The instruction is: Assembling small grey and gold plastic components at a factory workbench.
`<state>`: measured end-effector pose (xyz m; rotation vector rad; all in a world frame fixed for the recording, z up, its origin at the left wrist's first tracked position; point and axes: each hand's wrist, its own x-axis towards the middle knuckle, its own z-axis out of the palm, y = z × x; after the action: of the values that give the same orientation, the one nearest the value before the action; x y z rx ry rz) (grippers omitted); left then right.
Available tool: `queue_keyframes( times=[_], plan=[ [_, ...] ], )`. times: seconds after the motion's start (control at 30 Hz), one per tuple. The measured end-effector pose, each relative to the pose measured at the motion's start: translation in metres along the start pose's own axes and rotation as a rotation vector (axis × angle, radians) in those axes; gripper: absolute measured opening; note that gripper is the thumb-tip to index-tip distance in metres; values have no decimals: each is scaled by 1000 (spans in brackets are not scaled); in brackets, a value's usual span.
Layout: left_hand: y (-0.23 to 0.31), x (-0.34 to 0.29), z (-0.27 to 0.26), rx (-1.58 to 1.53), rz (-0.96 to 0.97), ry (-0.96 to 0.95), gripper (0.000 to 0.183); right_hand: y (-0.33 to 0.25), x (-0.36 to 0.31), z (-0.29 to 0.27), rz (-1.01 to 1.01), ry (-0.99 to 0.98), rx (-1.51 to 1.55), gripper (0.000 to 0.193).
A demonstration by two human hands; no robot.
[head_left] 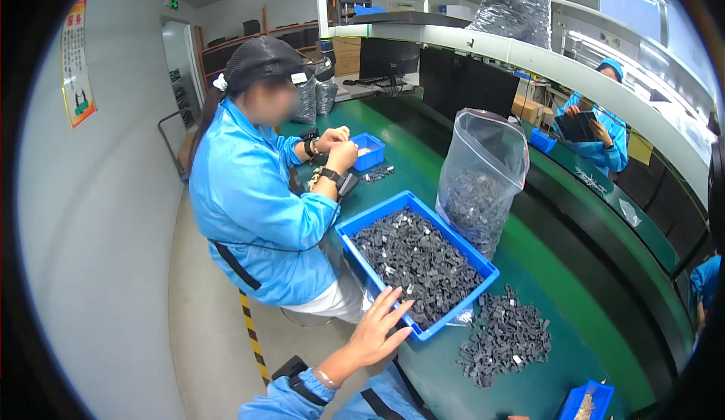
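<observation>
While at the blue tray (pixel 456 243), left hand (pixel 373 337) fingers apart, right hand (pixel 518 418) fingers unclear

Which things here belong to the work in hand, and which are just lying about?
Probably belonging: left hand; large blue tray; black pieces inside it; black pile beside the tray; clear bag of dark pieces.

Probably just around: computer monitor; bulging grey bag overhead; wall poster.
</observation>
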<state>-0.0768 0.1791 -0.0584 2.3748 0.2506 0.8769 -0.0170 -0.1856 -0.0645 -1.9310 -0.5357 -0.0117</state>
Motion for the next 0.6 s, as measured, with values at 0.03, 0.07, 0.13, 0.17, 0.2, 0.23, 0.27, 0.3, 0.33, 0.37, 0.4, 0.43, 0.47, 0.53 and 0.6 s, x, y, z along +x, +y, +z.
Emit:
queue_keyframes(
  times=[0.03,0.07,0.13,0.17,0.2,0.23,0.27,0.3,0.33,0.37,0.4,0.43,0.47,0.53,0.6],
  plan=[
    [-10,4,-12,-47,25,-2,44,-3,3,4,-5,8,-6,12],
    [-28,8,-25,-2,53,93,43,-9,4,9,-76,6,-152,12],
    [-63,29,-63,22,9,241,41,-17,6,17,-146,-5,-305,12],
    [-73,48,-83,-11,-27,284,36,-16,6,19,-150,-17,-362,13],
    [-86,64,-98,-56,-45,283,33,-14,6,22,-156,-31,-413,15],
    [-104,77,-105,-95,-61,271,31,-11,6,23,-156,-38,-414,15],
    [-115,85,-113,-111,-75,259,31,-8,7,22,-204,-56,-485,16],
    [-126,90,-118,-126,-90,248,31,-6,8,22,-254,-74,-554,18],
    [-144,99,-109,-171,-86,215,31,-8,8,25,-277,-53,-624,18],
    [-160,107,-100,-213,-83,181,31,-7,9,27,-277,-52,-626,18],
    [-161,114,-98,-202,-99,124,32,-3,9,25,-275,-77,-654,19],
    [-166,123,-94,-199,-87,110,34,1,10,24,-274,-103,-681,19],
    [-174,132,-88,-235,-104,99,36,5,9,24,-281,-89,-722,19],
    [-192,142,-87,-249,-132,100,38,18,8,20,-288,-112,-740,20],
    [-211,153,-84,-264,-146,106,44,21,9,20,-301,-133,-783,16]
  ],
)
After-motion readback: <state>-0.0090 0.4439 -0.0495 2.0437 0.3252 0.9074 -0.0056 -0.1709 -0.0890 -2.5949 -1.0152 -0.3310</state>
